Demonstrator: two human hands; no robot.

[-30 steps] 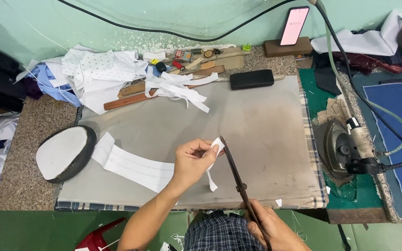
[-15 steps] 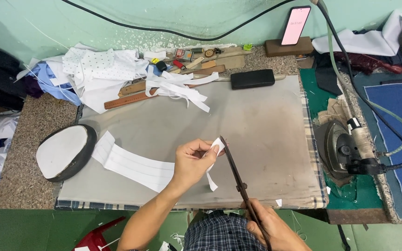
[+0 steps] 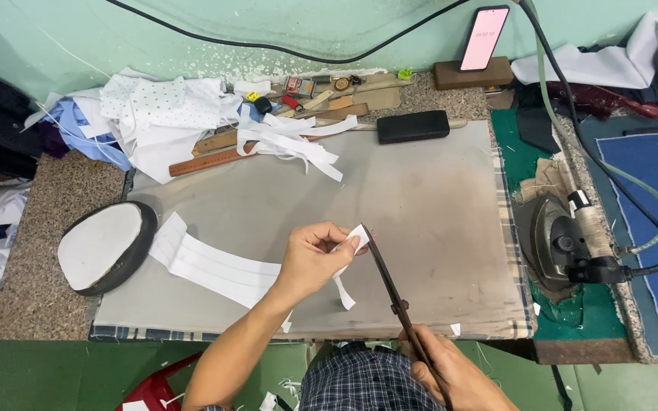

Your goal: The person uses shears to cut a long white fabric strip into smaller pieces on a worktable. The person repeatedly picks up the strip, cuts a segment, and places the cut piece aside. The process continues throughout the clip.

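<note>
Nothing has shifted since a second ago: my left hand (image 3: 310,259) still pinches the white fabric strip (image 3: 215,266); at five o'clock, my right hand (image 3: 451,373) grips scissors (image 3: 390,285).

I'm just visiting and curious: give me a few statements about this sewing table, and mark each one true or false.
1. The left hand pinches a small white fabric piece. True.
2. The right hand holds a pen. False: it holds long dark scissors.
3. The iron rests at the table's right side. True.
4. The phone lies flat on the grey pressing mat. False: it stands propped against the wall.
5. A long white fabric strip lies on the mat. True.
</note>
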